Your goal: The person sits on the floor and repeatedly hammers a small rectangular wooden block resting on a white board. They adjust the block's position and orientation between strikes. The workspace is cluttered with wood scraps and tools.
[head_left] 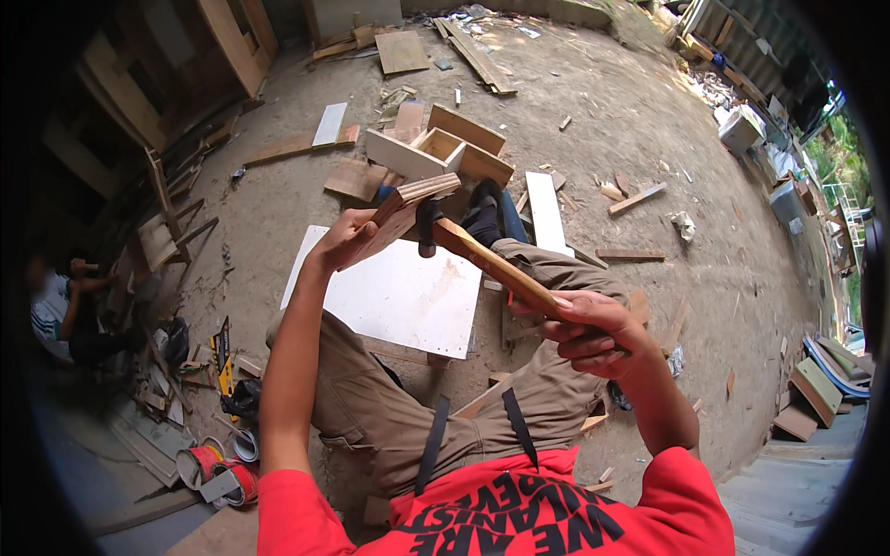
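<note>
Plywood (pixel 397 215), visibly layered, is clasped in the left hand (pixel 347 237), a wooden-handled hammer (pixel 493 263) in the right hand (pixel 595 335).

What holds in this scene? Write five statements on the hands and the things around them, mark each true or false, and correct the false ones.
1. The right hand grips the wooden handle of a hammer. True.
2. The left hand is empty. False: it holds a wooden board.
3. A large white panel lies in front of the person. True.
4. Two red cans are on the person's right. False: they are on the left.
5. Another person is at the far left of the picture. True.
</note>
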The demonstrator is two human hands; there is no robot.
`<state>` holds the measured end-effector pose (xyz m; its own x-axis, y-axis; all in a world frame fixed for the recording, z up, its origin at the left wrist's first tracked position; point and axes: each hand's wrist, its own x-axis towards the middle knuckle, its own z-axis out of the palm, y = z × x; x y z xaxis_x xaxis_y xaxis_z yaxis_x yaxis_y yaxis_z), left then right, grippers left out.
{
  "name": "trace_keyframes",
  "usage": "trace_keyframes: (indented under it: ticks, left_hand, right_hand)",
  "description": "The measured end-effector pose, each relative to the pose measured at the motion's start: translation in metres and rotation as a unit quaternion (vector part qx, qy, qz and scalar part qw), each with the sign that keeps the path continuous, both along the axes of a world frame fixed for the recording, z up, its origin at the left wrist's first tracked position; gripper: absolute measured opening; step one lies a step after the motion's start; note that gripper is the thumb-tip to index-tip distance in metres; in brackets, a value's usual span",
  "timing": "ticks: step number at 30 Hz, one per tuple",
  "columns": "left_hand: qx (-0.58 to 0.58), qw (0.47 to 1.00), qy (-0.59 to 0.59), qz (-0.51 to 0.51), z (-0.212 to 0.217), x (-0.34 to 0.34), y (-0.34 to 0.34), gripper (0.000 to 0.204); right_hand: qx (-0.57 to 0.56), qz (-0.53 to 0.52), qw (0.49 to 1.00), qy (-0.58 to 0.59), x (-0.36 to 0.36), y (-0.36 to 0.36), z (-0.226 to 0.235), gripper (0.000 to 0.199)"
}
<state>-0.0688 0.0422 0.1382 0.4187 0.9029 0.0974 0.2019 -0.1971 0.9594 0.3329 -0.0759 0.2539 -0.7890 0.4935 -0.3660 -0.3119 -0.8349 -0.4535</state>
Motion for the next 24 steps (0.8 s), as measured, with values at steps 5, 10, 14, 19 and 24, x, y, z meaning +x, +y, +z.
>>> trace_keyframes:
  ticks: [5, 10, 14, 19, 24]
  left_hand:
    - [0.201, 0.942, 0.185, 0.195, -0.007, 0.000, 0.008, 0.060]
    - [0.315, 0.869, 0.262, 0.276, -0.004, -0.006, 0.015, 0.049]
    - [0.345, 0.843, 0.317, 0.263, -0.006, 0.008, 0.014, 0.054]
    - [0.309, 0.861, 0.313, 0.258, -0.007, 0.020, 0.011, 0.055]
    - [0.299, 0.856, 0.327, 0.264, -0.010, 0.027, 0.014, 0.057]
  right_hand:
    - [-0.063, -0.042, 0.995, 0.070, -0.009, 0.005, -0.015, 0.045]
    - [0.014, -0.012, 0.999, -0.028, -0.026, -0.002, -0.033, 0.046]
    - [0.050, 0.033, 0.991, -0.119, -0.005, -0.001, -0.038, 0.038]
    - [0.074, 0.014, 0.985, -0.157, -0.007, 0.004, -0.034, 0.036]
    - [0.081, -0.025, 0.986, -0.142, -0.018, -0.006, -0.054, 0.035]
